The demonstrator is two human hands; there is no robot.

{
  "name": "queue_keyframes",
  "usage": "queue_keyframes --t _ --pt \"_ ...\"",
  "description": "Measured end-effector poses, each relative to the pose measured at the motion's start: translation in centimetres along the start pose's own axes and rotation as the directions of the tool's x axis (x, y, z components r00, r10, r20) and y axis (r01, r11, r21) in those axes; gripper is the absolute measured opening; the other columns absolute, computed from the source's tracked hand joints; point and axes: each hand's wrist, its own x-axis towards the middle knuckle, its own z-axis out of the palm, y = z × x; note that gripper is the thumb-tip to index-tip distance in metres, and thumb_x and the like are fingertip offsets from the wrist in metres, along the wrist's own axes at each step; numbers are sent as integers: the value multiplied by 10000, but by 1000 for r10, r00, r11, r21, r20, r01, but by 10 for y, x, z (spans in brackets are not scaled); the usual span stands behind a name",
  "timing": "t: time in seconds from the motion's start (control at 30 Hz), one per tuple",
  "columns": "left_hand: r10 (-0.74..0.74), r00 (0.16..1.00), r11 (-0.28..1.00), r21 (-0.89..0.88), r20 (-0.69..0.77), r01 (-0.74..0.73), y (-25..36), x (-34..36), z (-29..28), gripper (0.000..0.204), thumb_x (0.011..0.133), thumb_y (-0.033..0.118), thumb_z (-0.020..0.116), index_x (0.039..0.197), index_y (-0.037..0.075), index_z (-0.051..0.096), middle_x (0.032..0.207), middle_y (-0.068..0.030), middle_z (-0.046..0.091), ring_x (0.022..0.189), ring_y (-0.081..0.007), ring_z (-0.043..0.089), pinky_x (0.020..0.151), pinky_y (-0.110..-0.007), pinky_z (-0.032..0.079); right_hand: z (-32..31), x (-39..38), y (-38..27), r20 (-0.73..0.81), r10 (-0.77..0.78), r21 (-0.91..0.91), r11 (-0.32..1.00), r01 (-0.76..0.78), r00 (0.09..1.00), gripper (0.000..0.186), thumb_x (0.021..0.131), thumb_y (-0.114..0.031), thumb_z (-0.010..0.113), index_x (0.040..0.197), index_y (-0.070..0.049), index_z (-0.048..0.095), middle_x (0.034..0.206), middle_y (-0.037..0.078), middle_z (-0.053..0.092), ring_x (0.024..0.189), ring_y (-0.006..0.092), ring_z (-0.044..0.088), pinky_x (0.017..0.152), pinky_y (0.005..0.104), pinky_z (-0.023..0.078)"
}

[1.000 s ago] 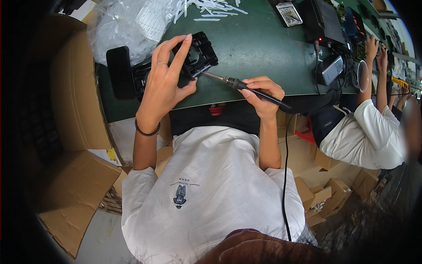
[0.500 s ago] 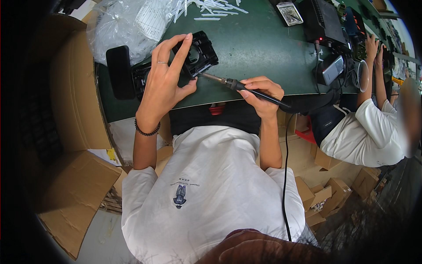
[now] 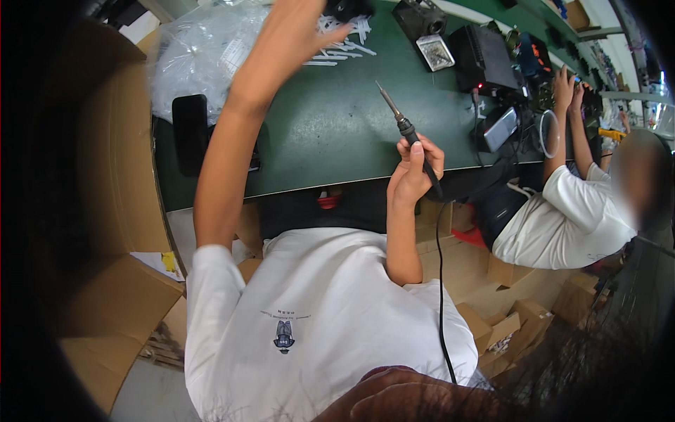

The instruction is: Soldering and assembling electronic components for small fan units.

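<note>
My right hand (image 3: pixel 413 169) is closed round the handle of a soldering iron (image 3: pixel 406 128), above the bench's near edge. Its metal tip points up and away to the left, touching nothing. My left arm stretches to the far side, where the left hand (image 3: pixel 295 32) is partly cut off by the upper edge of the view. By its thumb is a black plastic housing (image 3: pixel 348 8), also cut off; the hand appears to grip it, though most fingers are hidden. Thin white plastic strips (image 3: pixel 341 53) lie scattered just below that hand.
On the green bench (image 3: pixel 316 126) are a clear plastic bag (image 3: pixel 186 67), a black phone (image 3: pixel 190 126), a small metal tray (image 3: pixel 436 53) and a black box with a red light (image 3: pixel 481 60). Cardboard boxes (image 3: pixel 123 162) stand left. A co-worker (image 3: pixel 562 225) sits at right.
My left hand has moved far forward with the black housing, away from the iron. The iron has come off the housing, and its tip now points more forward.
</note>
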Motion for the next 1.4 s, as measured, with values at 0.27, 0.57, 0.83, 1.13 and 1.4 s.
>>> queue_keyframes --t 0.27,0.57,0.83,1.13,1.4 --pt "-76 997 997 27 5 76 1 -37 4 777 852 254 860 1493 -17 514 1486 -251 536 1357 -424 507 1149 -460 412 1 0 3 113 -19 -94 995 30 993 138 980 37 680 1110 42 632 1159 223 674 907 250 744 817 358 670" --pt "-599 784 795 244 163 556 67 -223 -94 790 854 74 818 1565 66 472 1616 -168 402 1435 -394 411 1194 -481 371 8 3 -1 78 5 -60 998 -1 997 134 941 63 722 1053 61 649 1134 211 679 904 256 751 825 376 686" --pt "-549 811 824 -30 203 565 45 -218 -80 951 780 60 871 1615 103 419 1661 -154 369 1404 -339 460 1068 -402 490 7 3 -8 236 43 -13 999 -41 971 138 913 53 727 1014 50 633 1059 200 674 809 253 739 759 374 676" --pt "-490 846 854 -79 208 514 39 -214 -74 948 732 40 851 1586 63 440 1571 -167 463 1368 -337 487 1004 -387 504 16 -18 -5 496 125 -37 992 -123 859 183 866 45 796 969 43 645 971 178 663 723 198 721 669 296 637" --pt "-437 896 897 -43 79 441 43 -203 -70 907 706 4 841 1544 32 496 1540 -203 481 1384 -381 526 1158 -450 444 21 -19 -3 549 145 -254 967 -1 823 156 823 57 828 921 41 707 928 164 707 757 177 741 666 267 621"
